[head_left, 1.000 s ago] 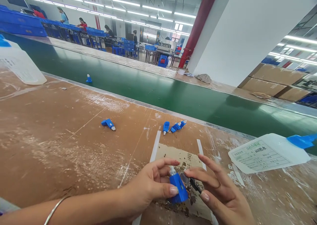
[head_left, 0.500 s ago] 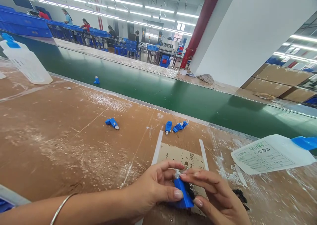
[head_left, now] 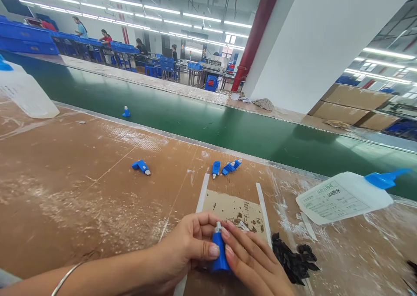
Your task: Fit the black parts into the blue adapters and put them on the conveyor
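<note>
A small blue piece with a pale tip [head_left: 220, 254] stands between my hands, tip pointing up and away. My left hand [head_left: 192, 244] grips it from the left, thumb across its near face and fingers curled behind. Against its right side press the fingers of my right hand [head_left: 252, 261], held close together. Underneath is a beige sheet [head_left: 233, 202] with dark spots, flanked by two white strips. Just right of my right hand lies a heap of crumpled black pieces [head_left: 291, 259].
More blue pieces lie ahead, including one blue piece [head_left: 141, 167] on the brown tabletop [head_left: 97, 213] and another [head_left: 126, 111] on the green belt [head_left: 182, 115]. A labelled white bottle [head_left: 345, 198] lies right; a second bottle [head_left: 28, 89] is left. People work far behind.
Both hands have shifted left with the blue piece, and my right fingers now lie flatter along it. The black piece beside it is out of sight; the black heap is now uncovered.
</note>
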Demonstrator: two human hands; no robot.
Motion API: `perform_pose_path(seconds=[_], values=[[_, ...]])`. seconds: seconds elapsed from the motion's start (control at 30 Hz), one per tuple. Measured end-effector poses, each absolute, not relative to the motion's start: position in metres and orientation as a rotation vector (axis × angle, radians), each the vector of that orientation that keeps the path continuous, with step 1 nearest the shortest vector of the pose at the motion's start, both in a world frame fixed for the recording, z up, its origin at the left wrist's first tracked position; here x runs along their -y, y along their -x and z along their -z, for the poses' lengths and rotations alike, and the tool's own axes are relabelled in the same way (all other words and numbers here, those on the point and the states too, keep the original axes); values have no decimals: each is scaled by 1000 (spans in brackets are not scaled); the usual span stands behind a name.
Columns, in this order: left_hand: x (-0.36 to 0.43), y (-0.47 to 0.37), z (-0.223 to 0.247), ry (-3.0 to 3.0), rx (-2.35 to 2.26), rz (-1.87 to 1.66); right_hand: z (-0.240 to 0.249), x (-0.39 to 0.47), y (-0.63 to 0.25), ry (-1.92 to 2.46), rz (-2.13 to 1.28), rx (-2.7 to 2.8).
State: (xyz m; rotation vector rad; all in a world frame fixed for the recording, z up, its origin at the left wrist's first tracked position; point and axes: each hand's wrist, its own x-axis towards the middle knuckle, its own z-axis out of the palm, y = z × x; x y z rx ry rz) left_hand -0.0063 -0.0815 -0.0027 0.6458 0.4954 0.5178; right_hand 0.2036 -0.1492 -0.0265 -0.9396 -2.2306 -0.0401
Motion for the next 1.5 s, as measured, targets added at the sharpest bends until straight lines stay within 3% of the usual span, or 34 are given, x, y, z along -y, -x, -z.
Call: perform_pose_path(seconds=[0.23, 0.4, 0.53, 0.63, 0.73, 0.93, 1.13, 1.33, 1.5], values=[[69, 14, -10, -905, -558, -477, 12, 142, -199, 905, 275, 2320], [36, 31, -13, -1951, -1027, -647, -19, 136, -250, 1462, 194, 2045], [9, 44, -2, -2540, -1354, -551, -7, 139, -285, 1857, 8, 2069], [-5, 51, -3, -2652, -1388, -555, 16, 142, -286, 1937, 22, 2042], [-17, 62, -14, -2623, -1711, -508, 30, 141, -279, 1944, 28, 2081], [-37, 107, -28, -2275, -2218, -370, 23, 138, -277, 1886, -101, 2084], [-54, 131, -29, -2067, -1860, -460, 9, 126, -282, 1824, -272, 1900], [-39, 107, -45, -1800, -1290, -638, -1, 125, -279, 1422, -865, 1543], [-25, 91, -43, -1347, -867, -753, -8, 132, -261, 1288, -1014, 1328]])
